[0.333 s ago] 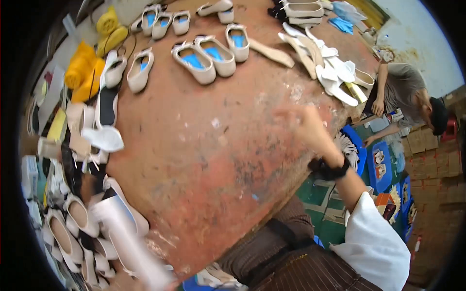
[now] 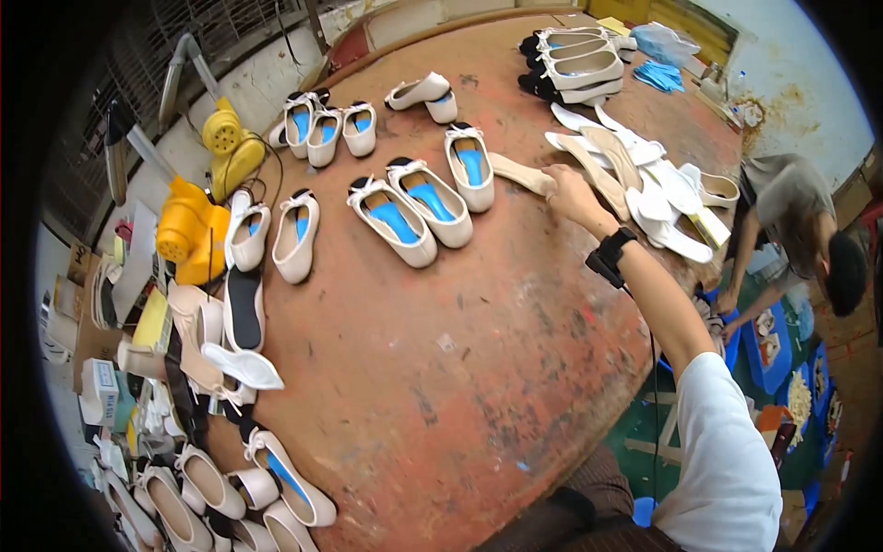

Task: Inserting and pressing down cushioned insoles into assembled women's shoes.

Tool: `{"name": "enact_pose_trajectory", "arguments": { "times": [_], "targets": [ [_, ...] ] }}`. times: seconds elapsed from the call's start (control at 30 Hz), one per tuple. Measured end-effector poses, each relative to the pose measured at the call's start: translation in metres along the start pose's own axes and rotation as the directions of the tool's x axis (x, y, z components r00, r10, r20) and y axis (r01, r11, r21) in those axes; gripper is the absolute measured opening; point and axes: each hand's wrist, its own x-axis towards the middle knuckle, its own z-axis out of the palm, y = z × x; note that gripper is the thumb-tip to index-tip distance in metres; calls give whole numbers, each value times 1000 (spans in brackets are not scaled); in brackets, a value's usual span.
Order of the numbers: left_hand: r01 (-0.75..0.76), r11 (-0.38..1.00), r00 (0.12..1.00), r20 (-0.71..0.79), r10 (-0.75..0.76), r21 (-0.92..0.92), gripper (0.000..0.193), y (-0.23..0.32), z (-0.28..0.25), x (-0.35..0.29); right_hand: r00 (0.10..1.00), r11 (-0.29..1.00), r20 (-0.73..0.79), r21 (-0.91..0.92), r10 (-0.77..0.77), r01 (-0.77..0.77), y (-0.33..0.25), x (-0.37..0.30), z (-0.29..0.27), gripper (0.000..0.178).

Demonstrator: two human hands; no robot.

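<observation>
My right hand, with a black band round its wrist, reaches across the reddish table. Its fingers are closed on the near end of a beige insole that lies flat on the tabletop. Just left of that insole stands a cream flat shoe with a dark toe, a bow and a blue patch inside. A pair of similar shoes sits beside it. To the right of the hand lies a loose pile of white and beige insoles. My left hand is out of the picture.
Cream shoes crowd the lower left edge. Yellow lamp-like devices stand on the left. Stacked shoes and blue gloves lie at the far right. Another person bends over blue trays beyond the table's right edge.
My right hand has moved forward from over bare tabletop to the beige insole and closed on it. A blurred white shape at lower left is gone. The whole view has shifted.
</observation>
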Motion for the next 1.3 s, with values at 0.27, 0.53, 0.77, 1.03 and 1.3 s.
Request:
{"name": "enact_pose_trajectory", "arguments": {
  "times": [0.27, 0.53, 0.77, 1.03, 1.3],
  "targets": [
    [-366, 856, 911, -48, 410, 367, 53, 169, 136, 28, 980, 999, 193, -21, 39, -35, 8, 46, 32, 47],
    [-728, 366, 448, 2, 894, -580, 76, 665, 254, -225, 740, -16, 598, 781, 308, -624, -39, -31, -92, 70],
    [-632, 712, 610, 371, 701, -307, 43, 693, 247, -249, 697, -240, 611, 790, 375, -564, -39, -140, -175, 51],
    [-710, 501, 184, 556, 810, -495, 26, 447, 167, -220, 647, -344, 716, 695, 262, -631, -71, -199, -155, 53],
    [-632, 619, 570, 261, 779, -465, 24, 307, 108, -338, 864, 474, 486, 797, -136, -374, -165, -235, -132, 33]
  ]
}}
